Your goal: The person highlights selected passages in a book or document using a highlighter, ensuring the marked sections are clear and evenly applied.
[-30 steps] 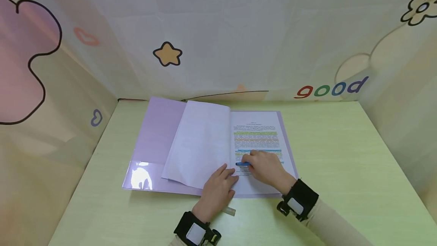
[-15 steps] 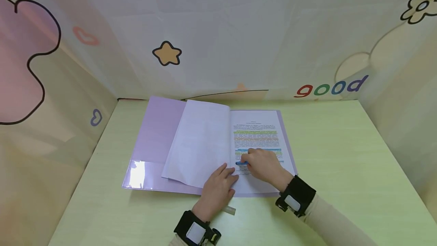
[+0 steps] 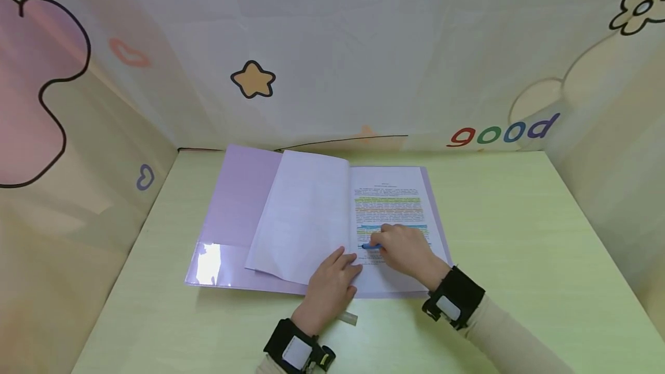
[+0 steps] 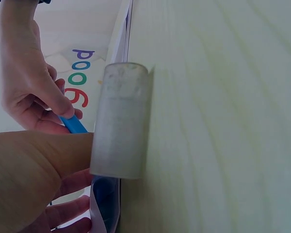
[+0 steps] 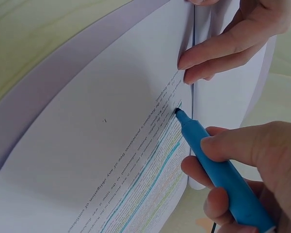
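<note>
A lilac folder [image 3: 239, 206] lies spread on the table, a blank sheet [image 3: 306, 218] turned to the left. My right hand [image 3: 405, 251] holds a blue highlighter [image 5: 223, 174] between thumb and fingers. Its dark tip touches a text line on the printed page [image 3: 392, 283], close to the fold. Yellow, orange and blue strokes mark lines above; part of the page is hidden under the right hand. My left hand [image 3: 329, 287] rests with extended fingers at the lower inner edge of the sheets, near the fold, holding nothing.
A small pale grey block [image 4: 121, 121] lies on the table just in front of the folder, beside the left wrist. Behind the light green table [image 3: 519, 235] hangs a printed cloth [image 3: 337, 74], with side panels left and right.
The right hand has slid slightly to the right, and the highlighter tip has moved a little along the line with it. The left hand stays in place on the sheets.
</note>
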`<state>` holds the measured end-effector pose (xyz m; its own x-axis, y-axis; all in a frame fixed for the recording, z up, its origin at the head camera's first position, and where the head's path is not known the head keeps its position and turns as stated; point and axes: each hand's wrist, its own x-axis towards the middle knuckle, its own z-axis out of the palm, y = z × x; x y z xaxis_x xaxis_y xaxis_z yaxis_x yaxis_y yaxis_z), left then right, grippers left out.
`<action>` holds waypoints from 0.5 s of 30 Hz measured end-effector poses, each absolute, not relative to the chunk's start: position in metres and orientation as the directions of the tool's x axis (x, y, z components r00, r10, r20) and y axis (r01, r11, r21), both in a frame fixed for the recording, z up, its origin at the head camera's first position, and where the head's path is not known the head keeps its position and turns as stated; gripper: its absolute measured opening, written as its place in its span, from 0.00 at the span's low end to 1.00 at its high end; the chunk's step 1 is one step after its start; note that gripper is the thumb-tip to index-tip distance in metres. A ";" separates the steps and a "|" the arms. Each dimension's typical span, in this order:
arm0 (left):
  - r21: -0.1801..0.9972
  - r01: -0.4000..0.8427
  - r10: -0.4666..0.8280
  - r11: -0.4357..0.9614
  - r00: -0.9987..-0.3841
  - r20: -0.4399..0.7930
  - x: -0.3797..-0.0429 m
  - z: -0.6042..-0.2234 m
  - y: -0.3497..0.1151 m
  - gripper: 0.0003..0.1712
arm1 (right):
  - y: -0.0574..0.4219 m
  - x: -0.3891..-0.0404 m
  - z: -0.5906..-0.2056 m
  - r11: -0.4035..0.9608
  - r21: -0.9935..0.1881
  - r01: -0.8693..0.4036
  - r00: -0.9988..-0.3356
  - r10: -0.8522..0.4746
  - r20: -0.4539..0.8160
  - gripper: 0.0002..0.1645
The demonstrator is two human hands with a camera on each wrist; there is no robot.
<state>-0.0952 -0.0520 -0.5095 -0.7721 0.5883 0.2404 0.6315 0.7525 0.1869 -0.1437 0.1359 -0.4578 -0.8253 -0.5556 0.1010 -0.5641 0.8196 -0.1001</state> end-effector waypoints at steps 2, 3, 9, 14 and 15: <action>0.186 0.627 0.588 0.757 -0.777 0.225 -0.095 -0.508 -0.052 0.22 | 0.137 -0.144 -0.458 0.820 -0.098 -0.563 -0.826 -0.555 0.102 0.09; 0.189 0.624 0.587 0.758 -0.780 0.219 -0.095 -0.508 -0.052 0.22 | 0.137 -0.144 -0.458 0.820 -0.099 -0.564 -0.825 -0.555 0.104 0.09; 0.206 0.613 0.578 0.763 -0.789 0.209 -0.095 -0.507 -0.051 0.22 | 0.139 -0.145 -0.457 0.826 -0.099 -0.555 -0.832 -0.546 0.101 0.09; 0.214 0.612 0.577 0.761 -0.790 0.208 -0.094 -0.505 -0.051 0.22 | 0.142 -0.144 -0.457 0.830 -0.089 -0.550 -0.835 -0.544 0.088 0.08; 0.212 0.612 0.577 0.762 -0.790 0.204 -0.094 -0.505 -0.051 0.22 | 0.142 -0.144 -0.456 0.830 -0.086 -0.551 -0.834 -0.544 0.090 0.08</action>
